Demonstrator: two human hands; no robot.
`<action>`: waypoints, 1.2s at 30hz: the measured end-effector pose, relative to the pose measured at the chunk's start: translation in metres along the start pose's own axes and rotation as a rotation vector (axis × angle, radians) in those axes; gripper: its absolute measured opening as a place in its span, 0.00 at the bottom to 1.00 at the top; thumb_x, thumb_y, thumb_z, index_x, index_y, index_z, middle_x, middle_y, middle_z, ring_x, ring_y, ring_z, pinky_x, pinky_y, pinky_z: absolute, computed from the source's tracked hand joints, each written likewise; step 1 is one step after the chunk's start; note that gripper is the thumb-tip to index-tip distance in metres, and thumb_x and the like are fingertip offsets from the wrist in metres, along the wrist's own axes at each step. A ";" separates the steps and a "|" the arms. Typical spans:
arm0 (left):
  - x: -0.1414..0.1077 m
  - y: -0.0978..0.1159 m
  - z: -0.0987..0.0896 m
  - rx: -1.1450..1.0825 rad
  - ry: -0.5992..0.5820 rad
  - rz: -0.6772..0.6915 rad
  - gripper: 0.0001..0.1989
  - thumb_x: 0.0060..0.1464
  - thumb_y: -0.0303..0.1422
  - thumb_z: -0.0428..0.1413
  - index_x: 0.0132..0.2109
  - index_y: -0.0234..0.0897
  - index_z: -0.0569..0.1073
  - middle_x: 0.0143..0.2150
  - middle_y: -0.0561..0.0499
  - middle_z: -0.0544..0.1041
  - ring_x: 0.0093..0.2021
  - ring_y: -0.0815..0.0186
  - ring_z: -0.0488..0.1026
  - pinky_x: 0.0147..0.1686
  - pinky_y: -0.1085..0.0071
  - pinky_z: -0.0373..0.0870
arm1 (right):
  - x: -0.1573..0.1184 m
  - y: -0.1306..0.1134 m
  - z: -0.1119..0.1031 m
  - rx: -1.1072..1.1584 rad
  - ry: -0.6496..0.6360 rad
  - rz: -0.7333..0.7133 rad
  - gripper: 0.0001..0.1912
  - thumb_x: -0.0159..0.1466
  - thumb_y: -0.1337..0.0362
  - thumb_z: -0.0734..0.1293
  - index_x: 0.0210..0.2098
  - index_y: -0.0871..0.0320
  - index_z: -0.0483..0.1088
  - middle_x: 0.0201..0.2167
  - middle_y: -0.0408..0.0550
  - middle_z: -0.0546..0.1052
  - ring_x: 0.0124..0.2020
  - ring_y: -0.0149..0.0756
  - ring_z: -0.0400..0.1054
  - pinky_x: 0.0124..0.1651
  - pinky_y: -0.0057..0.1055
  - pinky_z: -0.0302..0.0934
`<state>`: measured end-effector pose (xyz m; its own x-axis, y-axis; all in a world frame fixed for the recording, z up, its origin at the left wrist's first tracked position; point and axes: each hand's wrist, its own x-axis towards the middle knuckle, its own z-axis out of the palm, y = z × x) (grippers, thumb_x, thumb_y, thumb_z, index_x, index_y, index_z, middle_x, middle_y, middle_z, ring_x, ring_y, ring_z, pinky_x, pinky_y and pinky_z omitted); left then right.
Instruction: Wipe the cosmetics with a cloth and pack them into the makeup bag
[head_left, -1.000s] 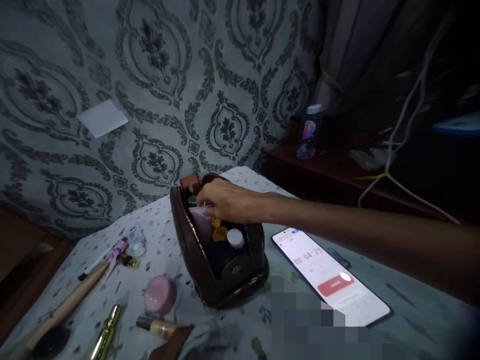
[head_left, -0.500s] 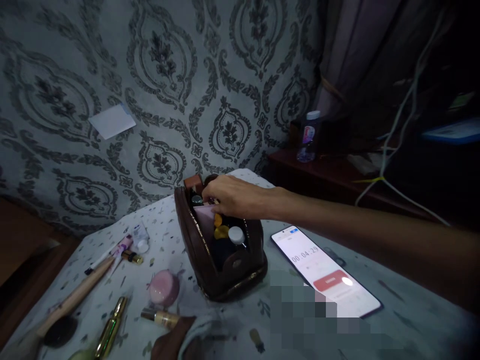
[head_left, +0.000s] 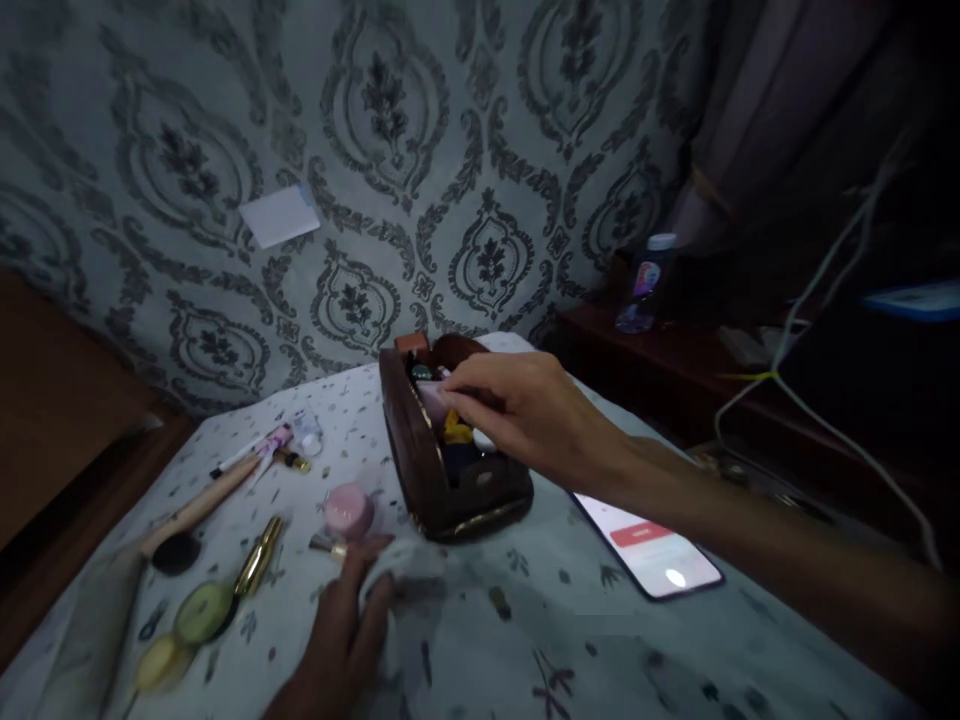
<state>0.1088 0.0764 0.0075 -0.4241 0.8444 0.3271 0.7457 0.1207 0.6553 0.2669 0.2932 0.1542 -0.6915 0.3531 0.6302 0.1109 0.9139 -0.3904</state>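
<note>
A brown zippered toiletry bag [head_left: 409, 440] stands open on the patterned sheet. Inside it show a pale pink flat item [head_left: 433, 398], something yellow [head_left: 456, 428], a dark round cap [head_left: 421, 372] and a partly covered white lid [head_left: 484, 440]. My right hand [head_left: 517, 400] is over the bag's opening, thumb and fingers pinched beside the pink item; what they hold is unclear. Low in view, my left hand [head_left: 341, 625] is curled around whitish cloth [head_left: 390, 590], blurred against the sheet. Near its fingertips lie a small gold-capped tube [head_left: 328, 546] and a pink round jar [head_left: 349, 510].
Left lie a gold tube [head_left: 259, 557], a green round case [head_left: 202, 612], a yellow round item [head_left: 159, 662], a long-handled brush [head_left: 176, 552] and a small clear tube [head_left: 306, 432]. A lit phone [head_left: 660, 560] lies under my right forearm. A bottle [head_left: 643, 285] stands on the dark red surface behind.
My right hand has drawn back from deep in the bag toward its near right side. More of my left hand shows. The view has shifted, so the scene sits differently.
</note>
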 end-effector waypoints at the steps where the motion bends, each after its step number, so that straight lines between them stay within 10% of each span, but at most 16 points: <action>1: 0.004 0.004 -0.009 -0.052 -0.016 -0.014 0.18 0.64 0.44 0.46 0.50 0.40 0.72 0.34 0.49 0.79 0.32 0.61 0.76 0.33 0.67 0.74 | -0.010 -0.009 0.003 0.048 0.002 -0.015 0.09 0.65 0.68 0.63 0.33 0.59 0.76 0.29 0.45 0.77 0.31 0.32 0.69 0.36 0.27 0.57; 9: 0.031 -0.002 -0.082 -0.297 0.438 -0.281 0.13 0.61 0.43 0.50 0.42 0.37 0.68 0.25 0.58 0.71 0.17 0.74 0.57 0.18 0.78 0.54 | -0.075 -0.054 0.070 0.291 -0.407 0.054 0.11 0.68 0.68 0.61 0.41 0.61 0.76 0.36 0.50 0.77 0.35 0.35 0.72 0.37 0.29 0.61; 16: 0.010 -0.013 -0.070 0.132 0.215 0.044 0.12 0.64 0.38 0.47 0.44 0.37 0.71 0.35 0.52 0.74 0.34 0.64 0.71 0.35 0.70 0.68 | -0.079 -0.080 0.129 -0.033 -0.664 0.338 0.12 0.67 0.63 0.64 0.47 0.62 0.71 0.52 0.58 0.70 0.44 0.43 0.71 0.44 0.34 0.62; 21: -0.001 -0.019 -0.042 0.512 0.039 0.466 0.12 0.66 0.32 0.46 0.49 0.35 0.71 0.42 0.45 0.75 0.45 0.58 0.71 0.43 0.64 0.70 | -0.078 -0.087 0.152 -0.141 -0.631 0.375 0.12 0.68 0.67 0.59 0.46 0.61 0.71 0.52 0.59 0.72 0.46 0.45 0.71 0.44 0.35 0.62; 36: 0.007 -0.030 -0.053 0.847 0.194 0.735 0.11 0.64 0.36 0.51 0.35 0.37 0.73 0.32 0.47 0.76 0.40 0.56 0.72 0.39 0.63 0.62 | -0.093 -0.074 0.150 0.695 -0.371 0.603 0.06 0.56 0.67 0.69 0.25 0.60 0.67 0.20 0.37 0.66 0.24 0.27 0.58 0.25 0.23 0.49</action>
<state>0.0563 0.0507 0.0263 0.2413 0.7701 0.5905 0.9228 0.0062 -0.3852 0.2159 0.1626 0.0239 -0.8497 0.5272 -0.0075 0.1571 0.2395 -0.9581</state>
